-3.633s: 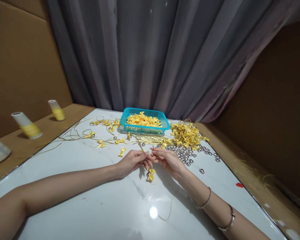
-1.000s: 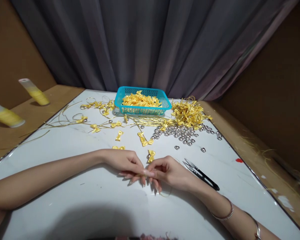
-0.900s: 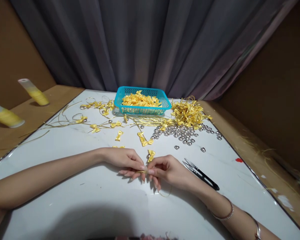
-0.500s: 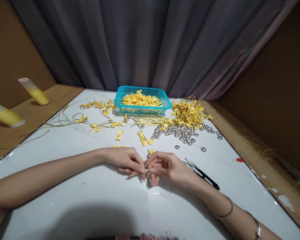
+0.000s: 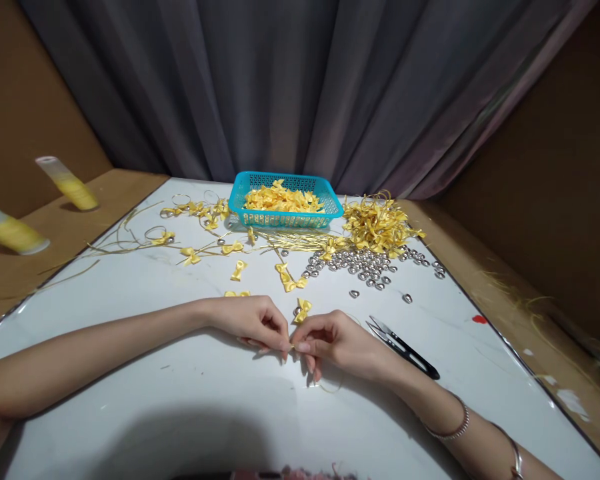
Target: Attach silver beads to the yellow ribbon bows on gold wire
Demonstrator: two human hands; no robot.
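My left hand (image 5: 255, 323) and my right hand (image 5: 337, 343) meet over the white table, fingertips almost touching. Both are closed in a pinch on a thin gold cord (image 5: 293, 347), of which only a tiny yellowish bit shows between them. A fine loop of cord curves out below my right fingers. Just beyond the fingertips lies a yellow ribbon bow (image 5: 304, 311) with a silver bead (image 5: 297, 311) beside it. Thread snips (image 5: 404, 348) with black handles rest to the right of my right hand, their blades pointing away from me.
A blue basket (image 5: 286, 220) of yellow bows stands at the back. Right of it are a heap of corded bows (image 5: 380, 227) and many silver beads (image 5: 365, 267). Gold cords (image 5: 300, 241) and loose bows spread leftward. Two yellow spools (image 5: 75, 190) stand on the brown surface at left.
My right hand has shifted slightly down and turned, its fingers more closed, uncovering the bow and bead behind it. My left hand stays nearly in place, its fingers curled in a little more.
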